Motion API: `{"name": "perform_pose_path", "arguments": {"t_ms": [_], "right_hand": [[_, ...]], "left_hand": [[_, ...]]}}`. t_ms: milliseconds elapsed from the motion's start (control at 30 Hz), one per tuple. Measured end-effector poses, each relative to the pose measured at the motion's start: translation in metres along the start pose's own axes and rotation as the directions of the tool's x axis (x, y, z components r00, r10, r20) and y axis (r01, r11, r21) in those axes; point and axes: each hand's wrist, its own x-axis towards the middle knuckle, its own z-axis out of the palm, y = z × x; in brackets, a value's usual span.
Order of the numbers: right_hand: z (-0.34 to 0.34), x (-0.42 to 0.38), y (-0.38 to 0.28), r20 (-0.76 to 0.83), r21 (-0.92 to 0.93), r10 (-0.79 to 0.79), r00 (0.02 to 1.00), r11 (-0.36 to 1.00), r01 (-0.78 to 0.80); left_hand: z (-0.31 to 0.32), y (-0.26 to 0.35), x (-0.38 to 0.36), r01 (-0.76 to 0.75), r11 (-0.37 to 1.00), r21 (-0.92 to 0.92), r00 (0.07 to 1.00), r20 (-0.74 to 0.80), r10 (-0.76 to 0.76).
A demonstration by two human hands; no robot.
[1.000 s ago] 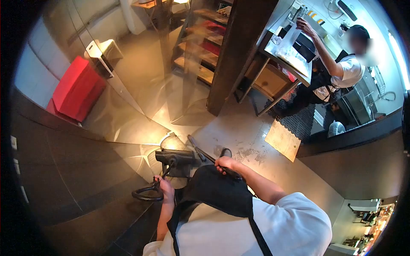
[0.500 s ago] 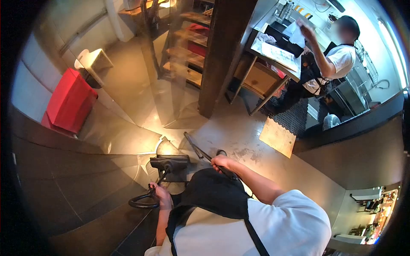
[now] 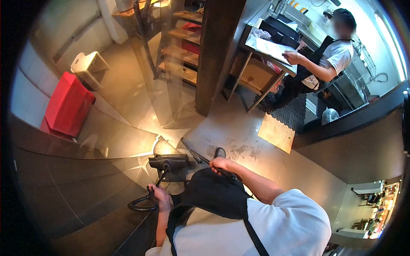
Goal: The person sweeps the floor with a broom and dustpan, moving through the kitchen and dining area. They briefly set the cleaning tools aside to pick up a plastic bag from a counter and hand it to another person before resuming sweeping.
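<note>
My left hand (image 3: 159, 194) is closed around a thin black handle with a looped grip (image 3: 141, 206) beside it. The handle runs up to a wide black head (image 3: 168, 161) near the floor. A second black rod (image 3: 191, 150) slants up and left from my right hand (image 3: 219, 165), whose fingers are wrapped round it in front of the black apron (image 3: 211, 190). Its far end is above the floor, and I cannot make out whether it touches. A dark shoe (image 3: 220, 152) shows just beyond my right hand.
A co-worker (image 3: 337, 59) stands at a metal table (image 3: 294, 70) at the upper right. A dark post (image 3: 213, 55), wooden shelves (image 3: 179, 55), a red object (image 3: 70, 104) and a white stool (image 3: 89, 64) stand further off. A tan mat (image 3: 276, 133) lies on the floor.
The co-worker's raised arm has come down to the papers on the table. More of the shoe shows beyond my right hand. Both my hands keep their grips.
</note>
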Motion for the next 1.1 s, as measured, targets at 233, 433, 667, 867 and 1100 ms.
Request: {"name": "perform_pose_path", "arguments": {"t_ms": [233, 433, 667, 867, 1100], "right_hand": [[0.005, -0.010, 0.006, 0.031, 0.060, 0.041, 0.999, 0.997, -0.043], [0.008, -0.020, 0.008, 0.019, 0.068, 0.050, 0.999, 0.996, -0.051], [-0.001, -0.040, 0.027, -0.024, 0.149, 0.056, 0.998, 0.987, -0.051], [-0.005, -0.034, 0.070, -0.039, 0.169, 0.024, 0.999, 0.986, -0.017], [-0.017, -0.045, 0.079, -0.050, 0.236, 0.077, 0.996, 0.970, -0.063]], "left_hand": [[-0.021, -0.011, 0.021, 0.015, 1.000, 0.023, 0.995, 0.102, -0.017], [0.012, 0.019, -0.028, -0.002, 1.000, 0.017, 1.000, 0.029, 0.001], [0.012, 0.011, -0.019, -0.110, 0.990, 0.091, 0.993, -0.036, 0.114], [0.011, 0.009, -0.011, -0.007, 0.996, 0.084, 0.997, -0.070, 0.013], [0.035, 0.035, -0.070, -0.137, 0.990, 0.028, 0.988, -0.066, 0.138]]}}
